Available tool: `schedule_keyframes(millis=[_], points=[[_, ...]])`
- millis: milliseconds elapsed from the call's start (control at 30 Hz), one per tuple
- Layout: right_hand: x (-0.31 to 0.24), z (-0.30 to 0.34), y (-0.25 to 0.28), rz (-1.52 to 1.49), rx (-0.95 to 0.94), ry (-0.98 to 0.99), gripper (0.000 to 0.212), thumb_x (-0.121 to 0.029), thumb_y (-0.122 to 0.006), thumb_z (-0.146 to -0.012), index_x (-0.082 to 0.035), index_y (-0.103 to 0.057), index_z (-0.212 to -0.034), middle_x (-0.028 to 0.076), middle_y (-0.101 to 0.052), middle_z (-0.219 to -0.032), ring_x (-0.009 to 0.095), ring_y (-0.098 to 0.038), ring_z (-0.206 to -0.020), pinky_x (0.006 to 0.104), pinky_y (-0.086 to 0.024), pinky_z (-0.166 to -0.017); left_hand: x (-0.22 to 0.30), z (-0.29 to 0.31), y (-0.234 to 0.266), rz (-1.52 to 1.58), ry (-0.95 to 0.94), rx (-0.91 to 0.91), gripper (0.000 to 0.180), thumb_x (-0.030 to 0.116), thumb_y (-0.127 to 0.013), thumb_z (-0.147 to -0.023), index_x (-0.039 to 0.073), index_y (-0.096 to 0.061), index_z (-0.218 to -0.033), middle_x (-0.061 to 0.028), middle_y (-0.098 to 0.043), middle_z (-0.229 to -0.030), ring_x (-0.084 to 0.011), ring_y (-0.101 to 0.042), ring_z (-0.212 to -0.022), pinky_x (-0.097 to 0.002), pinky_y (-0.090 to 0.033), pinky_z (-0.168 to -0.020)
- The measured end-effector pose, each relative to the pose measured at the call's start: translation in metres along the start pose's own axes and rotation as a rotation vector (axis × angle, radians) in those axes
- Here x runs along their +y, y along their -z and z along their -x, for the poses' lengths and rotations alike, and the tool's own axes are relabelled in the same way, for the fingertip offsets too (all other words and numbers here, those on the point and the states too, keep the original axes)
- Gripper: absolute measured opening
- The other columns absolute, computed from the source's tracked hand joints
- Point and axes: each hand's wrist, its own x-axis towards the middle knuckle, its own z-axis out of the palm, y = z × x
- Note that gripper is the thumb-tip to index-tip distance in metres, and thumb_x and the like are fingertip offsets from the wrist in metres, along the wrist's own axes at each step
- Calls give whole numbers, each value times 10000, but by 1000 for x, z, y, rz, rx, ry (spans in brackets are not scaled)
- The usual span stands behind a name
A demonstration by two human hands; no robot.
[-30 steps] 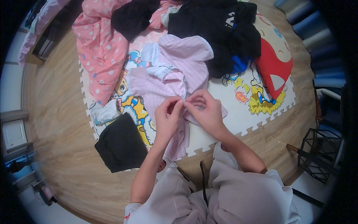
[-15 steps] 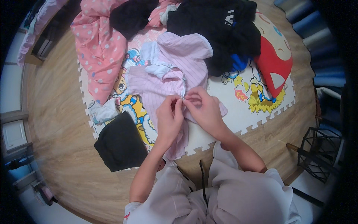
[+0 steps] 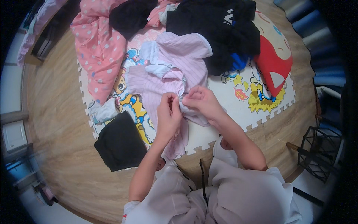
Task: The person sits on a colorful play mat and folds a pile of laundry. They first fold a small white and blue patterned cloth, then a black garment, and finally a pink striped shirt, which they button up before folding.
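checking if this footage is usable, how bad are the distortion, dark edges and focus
Head view: floor edges bend near the rim; head view: corners fade to black; head view: striped shirt reads fairly sharp, black pile shows little fold detail.

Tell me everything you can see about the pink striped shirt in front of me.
The pink striped shirt looks like thin, soft woven fabric with narrow darker stripes, pale bluish trim and small round buttons. It lies loosely spread and creased on the printed play mat, partly folded over itself. Its upper right side appears to meet a black garment. The left hand and right hand pinch its edge near the middle, hiding part of it.
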Motion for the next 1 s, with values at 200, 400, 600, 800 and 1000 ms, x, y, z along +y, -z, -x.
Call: schedule_keyframes(millis=[200,400,600,800,1000], points=[[-6,-1,11,-112,-78,-40,245,-63,-693,-858,1,-556,-1052,87,-677,-923,133,-651,-817,239,-523,-745,7,-6,9,235,24,-124,104,95,-553,-959,12,-557,-1022,-8,-567,-875,-61,-507,-771,-211,-420,-693],[-10,2,12,-194,-38,-22,267,-66,-688,-862,5,-560,-1086,97,-671,-957,139,-651,-857,245,-525,-783,-4,5,12,260,55,-86,136,99,-651,-899,22,-563,-969,-9,-560,-833,-72,-508,-743,-213,-426,-696],[-6,4,15,-248,19,-40,239,-74,-677,-872,-1,-564,-1070,93,-666,-951,140,-648,-864,243,-527,-775,2,30,6,-237,-7,-74,277,115,-763,-789,34,-503,-840,2,-493,-719,-75,-470,-650,-216,-408,-601],[6,21,6,344,163,296,162,-105,-645,-894,1,-599,-1007,88,-671,-884,110,-631,-715,232,-506,-665,-22,34,4,-336,-99,42,178,61,-685,-833,3,-518,-858,-59,-532,-726,-125,-523,-629,-265,-439,-582],[52,42,21,1161,137,900,131,-68,-662,-811,-9,-604,-913,118,-608,-837,260,-617,-735,350,-503,-645,-16,41,0,-324,-15,-20,129,62,-684,-836,-13,-583,-864,-103,-589,-818,-170,-594,-661,-281,-479,-599]])
